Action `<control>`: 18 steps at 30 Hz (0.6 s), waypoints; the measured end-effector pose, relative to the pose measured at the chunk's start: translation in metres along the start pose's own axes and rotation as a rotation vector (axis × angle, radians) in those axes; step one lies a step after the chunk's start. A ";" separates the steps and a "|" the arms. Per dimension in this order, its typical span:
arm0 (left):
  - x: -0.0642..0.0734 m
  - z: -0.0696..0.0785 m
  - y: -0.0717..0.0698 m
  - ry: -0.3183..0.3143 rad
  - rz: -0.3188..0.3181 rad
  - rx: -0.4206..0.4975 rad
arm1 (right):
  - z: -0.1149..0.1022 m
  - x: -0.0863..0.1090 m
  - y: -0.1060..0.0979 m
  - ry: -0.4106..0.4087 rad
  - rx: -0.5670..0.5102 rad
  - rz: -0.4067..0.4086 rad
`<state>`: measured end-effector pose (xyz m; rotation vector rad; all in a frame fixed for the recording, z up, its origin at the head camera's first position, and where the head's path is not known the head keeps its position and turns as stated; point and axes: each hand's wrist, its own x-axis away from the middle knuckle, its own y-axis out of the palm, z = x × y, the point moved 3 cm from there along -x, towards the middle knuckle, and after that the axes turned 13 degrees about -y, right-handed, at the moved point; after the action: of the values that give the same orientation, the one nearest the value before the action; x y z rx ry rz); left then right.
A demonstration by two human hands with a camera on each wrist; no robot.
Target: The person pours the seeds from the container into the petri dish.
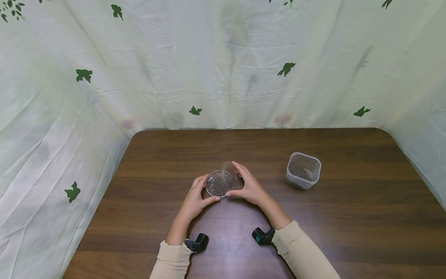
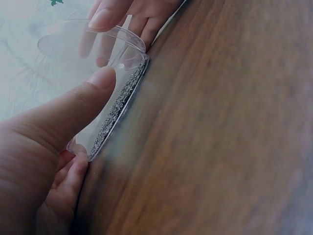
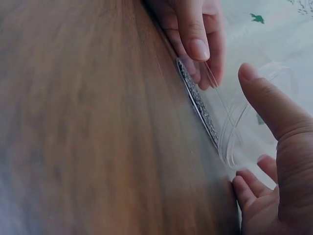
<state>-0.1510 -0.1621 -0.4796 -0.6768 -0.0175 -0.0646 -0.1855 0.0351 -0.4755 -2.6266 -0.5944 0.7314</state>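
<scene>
A clear, round petri dish [image 1: 206,188] stands on the table with a layer of dark grey granules [image 1: 220,184] in it. My left hand [image 1: 193,200] curves around its left side and holds it between thumb and fingers. On the opposite side, my right hand [image 1: 250,187] grips a clear round lid [image 1: 229,167] by its edge, thumb at the near side and fingers at the far side. The lid leans at a tilt over the dish's right side, as the left wrist view shows, where the granules [image 2: 116,110] lie flat below it.
To the right on the brown wooden table [image 1: 359,217] stands a translucent square plastic tub [image 1: 316,170] partly filled with similar dark granules. A pale curtain [image 1: 156,69] with green leaf shapes hangs behind the table's far edge and along both sides.
</scene>
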 end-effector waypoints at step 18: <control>0.000 0.000 0.000 0.064 0.021 0.024 | -0.002 -0.002 0.006 0.035 0.011 0.000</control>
<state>-0.1507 -0.1617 -0.4797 -0.6507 0.0499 -0.0659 -0.1838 0.0287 -0.4760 -2.6236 -0.5789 0.6857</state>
